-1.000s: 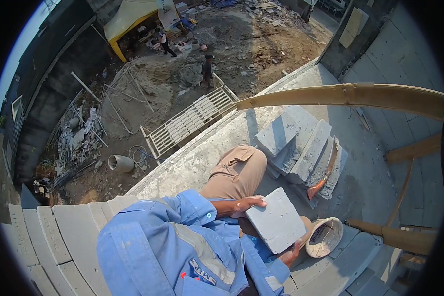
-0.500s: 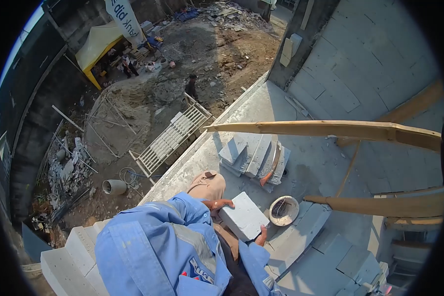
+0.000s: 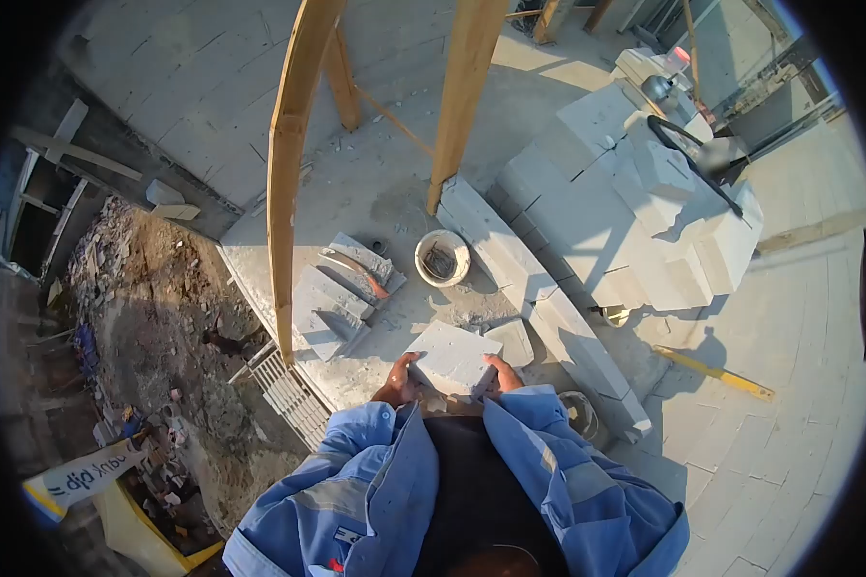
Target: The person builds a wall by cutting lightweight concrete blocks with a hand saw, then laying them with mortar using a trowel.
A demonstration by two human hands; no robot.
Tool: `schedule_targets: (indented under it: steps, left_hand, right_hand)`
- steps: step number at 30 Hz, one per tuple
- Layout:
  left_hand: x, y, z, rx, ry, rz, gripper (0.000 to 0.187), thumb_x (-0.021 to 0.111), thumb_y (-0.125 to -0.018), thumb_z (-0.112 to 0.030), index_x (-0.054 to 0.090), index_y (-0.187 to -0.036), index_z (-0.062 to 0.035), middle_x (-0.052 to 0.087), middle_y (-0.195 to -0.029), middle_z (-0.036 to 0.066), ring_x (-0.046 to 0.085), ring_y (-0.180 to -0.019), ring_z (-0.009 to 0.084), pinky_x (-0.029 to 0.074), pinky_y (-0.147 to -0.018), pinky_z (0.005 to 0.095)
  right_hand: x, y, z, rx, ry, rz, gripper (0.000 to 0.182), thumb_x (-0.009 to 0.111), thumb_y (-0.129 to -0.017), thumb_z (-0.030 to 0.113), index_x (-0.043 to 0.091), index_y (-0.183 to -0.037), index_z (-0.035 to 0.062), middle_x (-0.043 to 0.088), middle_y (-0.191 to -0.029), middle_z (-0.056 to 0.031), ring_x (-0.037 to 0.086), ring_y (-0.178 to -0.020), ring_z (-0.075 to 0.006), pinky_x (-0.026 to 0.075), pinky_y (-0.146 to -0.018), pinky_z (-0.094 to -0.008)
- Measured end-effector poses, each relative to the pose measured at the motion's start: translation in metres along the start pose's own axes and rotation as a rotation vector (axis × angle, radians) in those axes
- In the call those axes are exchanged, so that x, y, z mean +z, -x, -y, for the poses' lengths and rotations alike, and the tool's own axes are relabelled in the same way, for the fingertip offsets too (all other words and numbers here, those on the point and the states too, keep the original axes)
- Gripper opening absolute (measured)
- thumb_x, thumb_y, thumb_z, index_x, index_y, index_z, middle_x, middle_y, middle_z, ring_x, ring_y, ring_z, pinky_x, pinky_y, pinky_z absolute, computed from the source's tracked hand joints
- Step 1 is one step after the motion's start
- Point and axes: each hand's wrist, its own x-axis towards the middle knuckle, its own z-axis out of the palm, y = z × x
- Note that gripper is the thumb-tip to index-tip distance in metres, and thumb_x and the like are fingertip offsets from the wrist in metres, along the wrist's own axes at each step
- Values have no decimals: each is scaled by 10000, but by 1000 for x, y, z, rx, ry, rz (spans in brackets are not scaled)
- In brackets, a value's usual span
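Observation:
A light grey block [image 3: 454, 360] is held in front of my body between both hands. My left hand [image 3: 397, 380] grips its left side, and my right hand [image 3: 502, 375] is closed on its right side. Just beyond the block stands a round pale bucket [image 3: 443, 258] with something dark and wiry inside. To the left of the bucket, several grey block pieces [image 3: 332, 313] lie together on the floor, with an orange-handled tool [image 3: 364, 273] resting on top. A flat pale piece [image 3: 512, 342] lies right beside the held block.
Wooden posts [image 3: 284, 183] rise ahead. A low block wall [image 3: 548, 303] runs along the right, with stacked blocks [image 3: 587, 207] and a yellow level [image 3: 717, 373] beyond. Another bucket [image 3: 577, 412] is near my right sleeve. The floor edge [image 3: 258, 313] drops to lower ground at left.
The view has swung round to the right, bringing the stacked blocks and yellow level into sight. The block is still between both hands, now centred before my body.

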Motion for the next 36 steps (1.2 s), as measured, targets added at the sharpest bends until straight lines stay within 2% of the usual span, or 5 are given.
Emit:
schedule_targets:
  steps: [13, 21, 27, 30, 36]
  left_hand:
    - [65, -50, 44, -364, -548, -47, 583, 664, -833, -387, 507, -1302, -80, 590, -1156, 118, 620, -968, 296, 497, -892, 474]
    - [123, -127, 69, -489, -1222, -26, 793, 704, -833, -506, 430, -1463, -108, 508, -1398, 161, 611, -1119, 346, 497, -887, 472]
    - [238, -172, 57, -220, -1683, 1, 756, 695, -850, -541, 496, -1431, -101, 503, -1418, 162, 580, -1208, 301, 491, -876, 423]
    - [292, -188, 83, 35, -1728, 19, 505, 727, -849, -429, 620, -1150, -39, 669, -923, 91, 665, -751, 217, 510, -626, 329]
    - [359, -232, 163, 134, -2100, 250, 603, 716, -816, -497, 690, -1102, 33, 707, -1064, 192, 679, -1010, 250, 512, -882, 389]
  right_hand:
    - [-37, 108, -95, -41, -433, -403, 901, 712, -794, 594, 376, -1514, 171, 500, -1460, -144, 542, -1283, -342, 462, -1015, -508]
    - [-94, 149, -105, -239, -359, -792, 908, 836, -731, 484, 500, -1336, -102, 614, -1284, -240, 647, -1138, -333, 536, -926, -429]
    - [-178, 171, -100, -359, -560, -1057, 903, 883, -700, 413, 493, -1283, -156, 651, -1169, -237, 674, -1048, -299, 548, -883, -391]
    - [-217, 186, -100, -527, -699, -1046, 922, 891, -688, 407, 479, -1285, -160, 638, -1171, -239, 669, -1032, -290, 546, -875, -387]
    - [-273, 256, -89, -488, -785, -1249, 929, 871, -696, 446, 488, -1266, -180, 635, -1154, -256, 665, -1023, -298, 532, -881, -383]
